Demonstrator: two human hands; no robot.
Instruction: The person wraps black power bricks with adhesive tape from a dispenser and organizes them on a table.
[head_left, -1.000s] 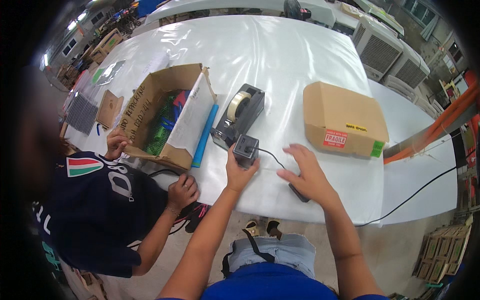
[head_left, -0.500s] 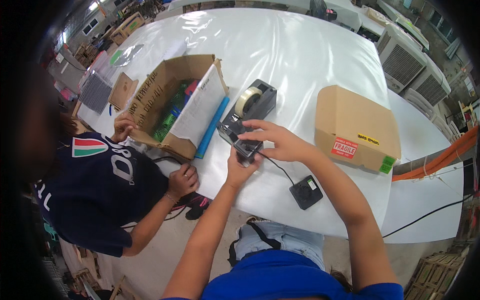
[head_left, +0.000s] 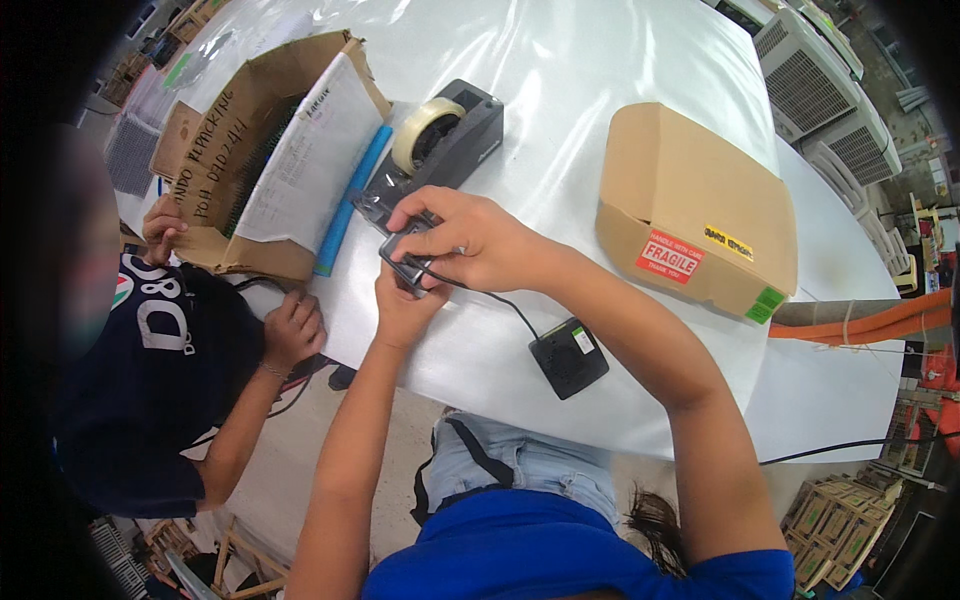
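Note:
My left hand (head_left: 405, 318) grips a small dark device (head_left: 408, 264) from below, just in front of the tape dispenser. From above, my right hand (head_left: 478, 238) has its fingers closed over the same device and the thin black cable at it; the fingers partly hide both. That cable runs to a flat black square box (head_left: 568, 362) lying on the white table. The black tape dispenser (head_left: 480, 130) carries a roll of clear tape (head_left: 422, 132), and its near end is partly covered by my right fingers.
On the left stands an open cardboard box (head_left: 205, 180) with a white paper (head_left: 310, 150) on its side and a blue strip (head_left: 350, 205) alongside. A co-worker's hands (head_left: 292, 328) are beside it. A closed cardboard carton (head_left: 690, 190) sits on the right of the white table (head_left: 560, 60).
The view has shifted, so the table things appear farther left and higher. My right fingers have drawn in closer around the device and cable. The co-worker's hands stay by the open box.

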